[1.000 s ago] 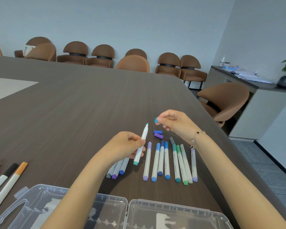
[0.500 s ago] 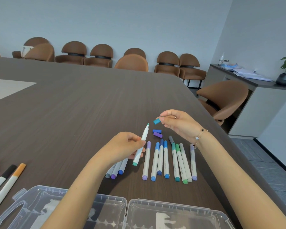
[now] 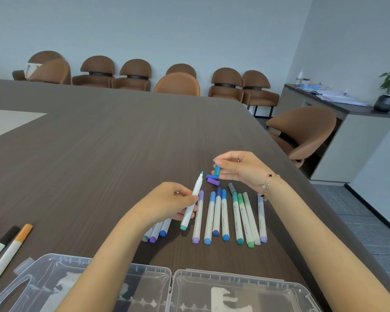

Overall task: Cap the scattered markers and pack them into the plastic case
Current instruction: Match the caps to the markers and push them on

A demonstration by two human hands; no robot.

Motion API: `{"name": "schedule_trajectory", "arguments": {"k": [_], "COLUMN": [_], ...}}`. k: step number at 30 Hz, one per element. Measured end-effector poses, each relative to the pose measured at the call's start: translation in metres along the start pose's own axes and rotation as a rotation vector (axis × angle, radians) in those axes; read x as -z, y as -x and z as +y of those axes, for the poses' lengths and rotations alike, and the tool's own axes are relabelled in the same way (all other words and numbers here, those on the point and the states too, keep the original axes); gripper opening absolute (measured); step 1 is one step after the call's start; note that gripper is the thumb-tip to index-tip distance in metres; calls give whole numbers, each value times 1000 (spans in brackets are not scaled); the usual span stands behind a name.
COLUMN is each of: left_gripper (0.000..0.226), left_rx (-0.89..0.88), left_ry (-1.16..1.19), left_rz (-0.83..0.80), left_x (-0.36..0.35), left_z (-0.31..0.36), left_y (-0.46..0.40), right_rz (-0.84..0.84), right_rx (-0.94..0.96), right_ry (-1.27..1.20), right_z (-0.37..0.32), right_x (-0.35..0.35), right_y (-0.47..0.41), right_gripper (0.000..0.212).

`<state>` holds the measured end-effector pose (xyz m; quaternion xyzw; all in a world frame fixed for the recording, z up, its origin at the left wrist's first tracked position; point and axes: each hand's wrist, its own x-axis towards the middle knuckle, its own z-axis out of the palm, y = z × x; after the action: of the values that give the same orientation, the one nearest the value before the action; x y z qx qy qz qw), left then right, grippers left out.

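Two hands work: left hand (image 3: 167, 202) grips the uncapped teal marker (image 3: 192, 201), tip angled up-right toward the teal cap (image 3: 217, 170) pinched by the right hand (image 3: 241, 168), just beyond, above the tabletop (image 3: 99, 154).

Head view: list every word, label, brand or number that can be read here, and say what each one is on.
Nothing can be read with certainty.
Row of capped markers: a small dark print runs along several barrels, too small and blurred to read.
Plastic case: pale patches show through it, no legible text.
Uncapped marker in the left hand: no print visible.
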<state>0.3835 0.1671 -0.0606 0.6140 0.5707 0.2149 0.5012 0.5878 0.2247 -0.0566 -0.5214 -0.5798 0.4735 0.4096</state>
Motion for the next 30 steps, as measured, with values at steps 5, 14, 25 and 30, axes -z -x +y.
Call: {"name": "schedule_trajectory", "arguments": {"k": [5,14,25,30], "left_gripper": [2,4,8,6], "left_rx": [12,12,-5,2], "left_ry": [11,51,139,119], "left_rz": [-27,-63,-72,-26], "left_x": [0,2,6,5], "left_z": [-1,-3,-4,-3], "left_y": [0,-1,-3,-3], "right_rz": [-87,-142,-237,-110], "right_rx": [-29,-73,-28,-158], "right_ry": [6,-92,-28,545], "right_z": [-1,-3,-6,-9], "right_x": [-2,-3,-2,6], "right_y": [1,3,4,8], "right_gripper": [15,17,19,21]}}
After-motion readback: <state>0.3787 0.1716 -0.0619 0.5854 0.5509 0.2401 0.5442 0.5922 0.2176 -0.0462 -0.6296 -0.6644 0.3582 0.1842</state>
